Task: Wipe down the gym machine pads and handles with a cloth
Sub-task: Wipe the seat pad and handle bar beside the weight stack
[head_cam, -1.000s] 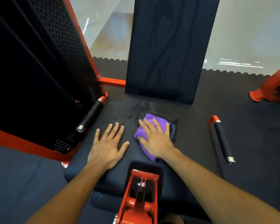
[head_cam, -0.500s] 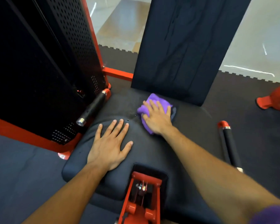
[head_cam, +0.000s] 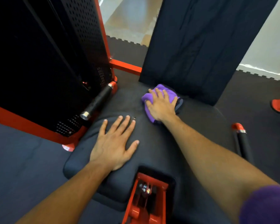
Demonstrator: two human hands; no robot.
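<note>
a black perforated weight-stack cover (head_cam: pixel 39 62) stands on dark rubber floor mats (head_cam: pixel 23 167); beyond the mats' toothed edge lies pale floor (head_cam: pixel 129 18).

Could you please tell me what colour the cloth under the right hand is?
Purple cloth, head view.

No readable text, labels, brands or numbers on anything in view.

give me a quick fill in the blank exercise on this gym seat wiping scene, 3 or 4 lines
1. The cloth under the right hand is ____ in colour.
2. The left hand lies flat on the seat pad and holds ____.
3. The cloth lies near the foot of the upright ____ pad.
4. The machine's frame is painted ____.

Missing words: purple; nothing; back; red
</note>
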